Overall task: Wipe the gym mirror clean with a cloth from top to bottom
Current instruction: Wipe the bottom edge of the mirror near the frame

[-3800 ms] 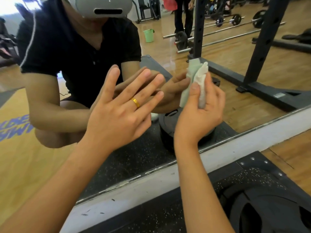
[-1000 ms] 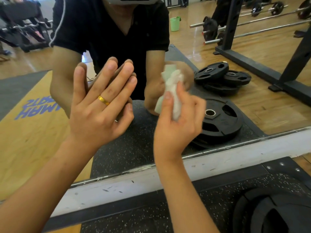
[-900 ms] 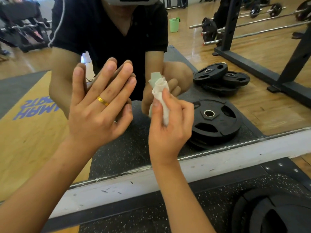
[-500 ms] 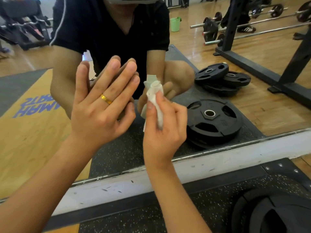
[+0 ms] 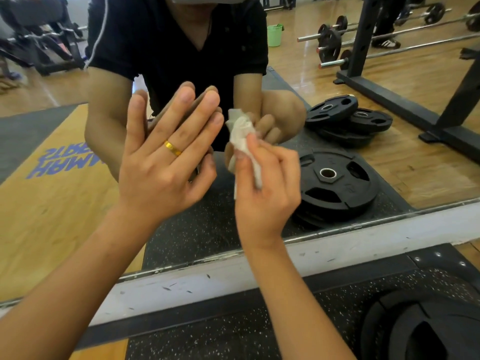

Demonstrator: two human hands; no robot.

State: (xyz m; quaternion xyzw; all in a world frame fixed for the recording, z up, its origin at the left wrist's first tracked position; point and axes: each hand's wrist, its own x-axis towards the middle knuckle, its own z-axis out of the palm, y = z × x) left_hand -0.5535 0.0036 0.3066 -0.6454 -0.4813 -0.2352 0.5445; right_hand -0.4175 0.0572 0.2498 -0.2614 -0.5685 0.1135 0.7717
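Low on the mirror [image 5: 405, 152], near its bottom edge, I have the cloth [image 5: 241, 133] held up to the glass. It is a small, crumpled, whitish wad, and its top meets its own reflection. The right hand [image 5: 265, 193] grips it, with the thumb and curled fingers closed round its lower part and the wad sticking up above the fingertips. Beside it on the mirror, the left hand [image 5: 163, 165] lies flat against the glass. Its fingers are straight and a little spread, it holds nothing, and it wears a gold ring [image 5: 172, 148].

Below the mirror runs a scuffed white ledge [image 5: 363, 240]. In front of that is a black speckled mat [image 5: 220, 333], with a black weight plate [image 5: 428, 331] lying on it.

In the mirror I see reflected plates [image 5: 335, 183] stacked flat just behind the glass, with a smaller stack deeper in. A black rack [image 5: 384, 92] stands on the wooden floor, and barbells [image 5: 332, 42] lie beyond it. The only container is a green bucket [image 5: 274, 36], far back in the mirror and standing upright on the floor. Something darker green shows at its rim, but I cannot tell what is inside it.
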